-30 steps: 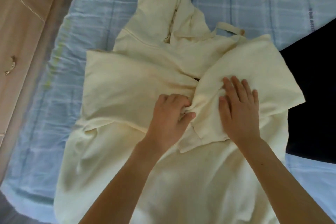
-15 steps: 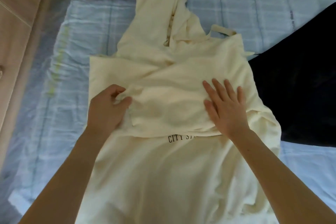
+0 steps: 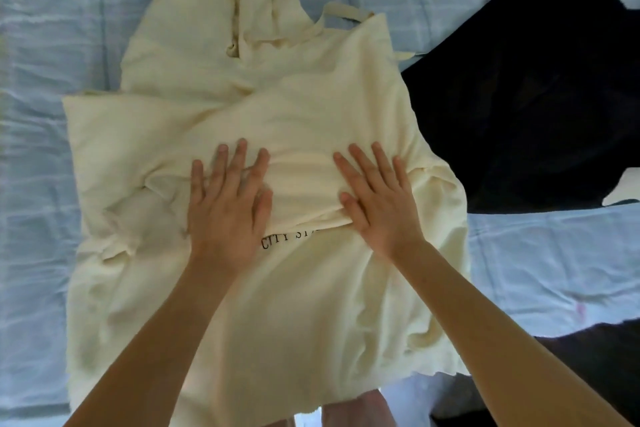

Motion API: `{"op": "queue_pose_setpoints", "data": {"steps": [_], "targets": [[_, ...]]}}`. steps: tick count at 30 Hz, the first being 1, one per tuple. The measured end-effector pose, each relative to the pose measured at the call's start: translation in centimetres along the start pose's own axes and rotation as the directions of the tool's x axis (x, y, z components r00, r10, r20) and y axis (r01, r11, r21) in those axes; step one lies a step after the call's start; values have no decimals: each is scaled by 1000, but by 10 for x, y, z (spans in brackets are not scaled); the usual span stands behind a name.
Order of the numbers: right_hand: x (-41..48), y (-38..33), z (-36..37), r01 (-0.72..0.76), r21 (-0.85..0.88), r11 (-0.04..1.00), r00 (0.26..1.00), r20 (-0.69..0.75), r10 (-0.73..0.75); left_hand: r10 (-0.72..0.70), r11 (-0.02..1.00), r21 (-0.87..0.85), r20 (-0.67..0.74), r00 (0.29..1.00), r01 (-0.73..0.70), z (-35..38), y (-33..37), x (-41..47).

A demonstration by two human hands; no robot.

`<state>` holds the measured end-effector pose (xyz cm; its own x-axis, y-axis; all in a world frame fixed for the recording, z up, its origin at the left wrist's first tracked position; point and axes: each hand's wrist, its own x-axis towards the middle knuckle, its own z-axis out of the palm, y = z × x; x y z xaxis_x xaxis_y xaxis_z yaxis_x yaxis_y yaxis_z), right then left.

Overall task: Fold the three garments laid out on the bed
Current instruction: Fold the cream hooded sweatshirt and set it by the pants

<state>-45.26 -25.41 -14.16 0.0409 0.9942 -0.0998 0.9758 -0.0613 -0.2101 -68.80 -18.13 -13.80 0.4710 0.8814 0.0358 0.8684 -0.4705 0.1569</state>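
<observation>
The cream hoodie (image 3: 311,121) was thick, soft cloth, matt all over, its surface slightly fuzzy and rumpled into rounded folds. The lettering (image 3: 287,240) on its front was a flat black print with no shine. A flat cloth tape (image 3: 341,9) by the hood had the same matt cream finish. The bed sheet (image 3: 554,270) was thin, pale blue checked cloth, matt and finely creased. The dark garment (image 3: 519,97) was cloth too, so dull that no weave showed.
</observation>
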Motion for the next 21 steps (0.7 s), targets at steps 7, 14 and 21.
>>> {"op": "queue_pose_setpoints", "data": {"steps": [7,14,21], "targets": [[-41,24,9,54,64,996,998,-26,-53,-35,999,28,-25,999,36,30,-7,-2],[-93,46,30,51,3,999,995,87,-51,-65,997,50,-20,998,66,31,-3,-1],[-111,43,24,11,59,998,998,61,-15,-71,997,41,-22,997,72,28,-1,-3]]}}
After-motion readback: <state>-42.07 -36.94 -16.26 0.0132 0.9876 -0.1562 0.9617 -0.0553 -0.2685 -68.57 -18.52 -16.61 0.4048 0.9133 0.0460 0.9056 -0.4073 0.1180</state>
